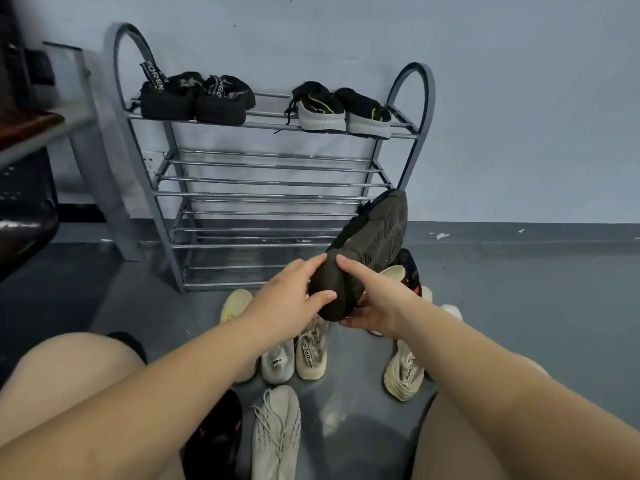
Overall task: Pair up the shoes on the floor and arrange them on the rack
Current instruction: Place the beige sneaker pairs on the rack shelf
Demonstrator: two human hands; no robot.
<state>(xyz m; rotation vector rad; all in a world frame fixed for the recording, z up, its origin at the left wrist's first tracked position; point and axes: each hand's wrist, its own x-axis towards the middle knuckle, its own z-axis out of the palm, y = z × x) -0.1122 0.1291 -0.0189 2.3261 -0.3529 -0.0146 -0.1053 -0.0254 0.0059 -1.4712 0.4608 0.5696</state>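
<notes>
Two pairs on rack: the rack is standing against the wall, its top shelf carrying a black strapped pair at the left and a black pair with grey soles at the right, heels toward the viewer; the lower shelves are showing only bars, which looks like room being kept for the rest.
Floor shoes: several pale sneakers are lying loose between the knees, toes pointing various ways, likely waiting to be matched.
Dark shoe: the dark shoe is being held in the air just in front of the rack's lower right corner, sole turned toward the viewer, long axis running from lower left up to upper right; whether a second shoe is behind it, I cannot tell.
Left hand: the left hand is gripping the near end, thumb across the sole.
Right hand: the right hand is cupping the same end from below, forefinger lying along the sole, probably steadying it for placing.
</notes>
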